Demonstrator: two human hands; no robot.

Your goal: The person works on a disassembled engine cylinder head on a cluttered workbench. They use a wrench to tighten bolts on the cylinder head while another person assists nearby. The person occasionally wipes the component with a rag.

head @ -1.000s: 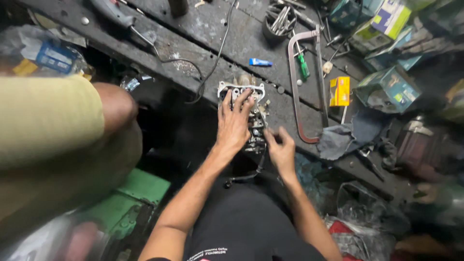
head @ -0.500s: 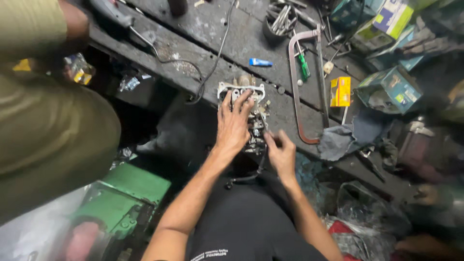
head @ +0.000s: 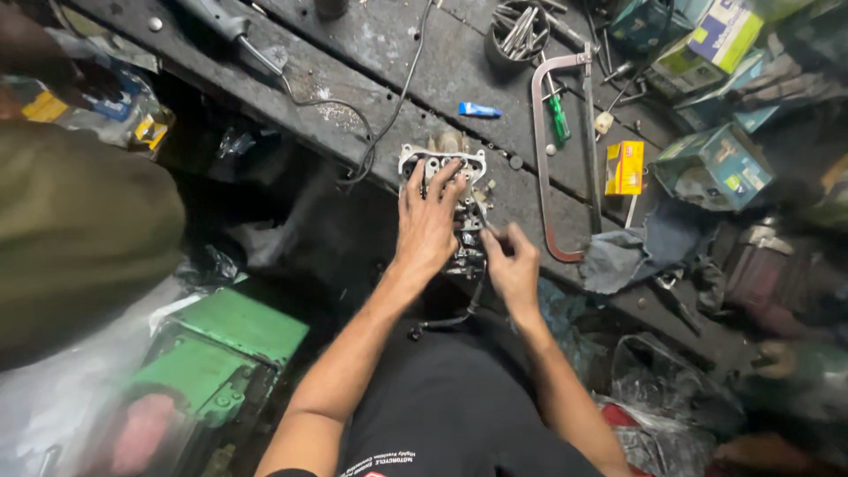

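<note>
A grey metal engine part, like a carburettor body, stands at the near edge of a dirty dark workbench. My left hand lies flat over its top, fingers spread on the casting. My right hand is at the part's lower right side, fingers pinched on a small thin piece there; what that piece is I cannot tell. A black hose hangs from the part's underside toward my lap.
A hacksaw, green-handled screwdriver, small blue tube, yellow box and a tin of tools lie on the bench. Cardboard boxes sit right. Another person in olive clothing stands left. A green case sits below.
The person on the left has shifted, the arm leaving the middle of the view. My right hand has closed in on the part's lower right side. My left hand stays on top.
</note>
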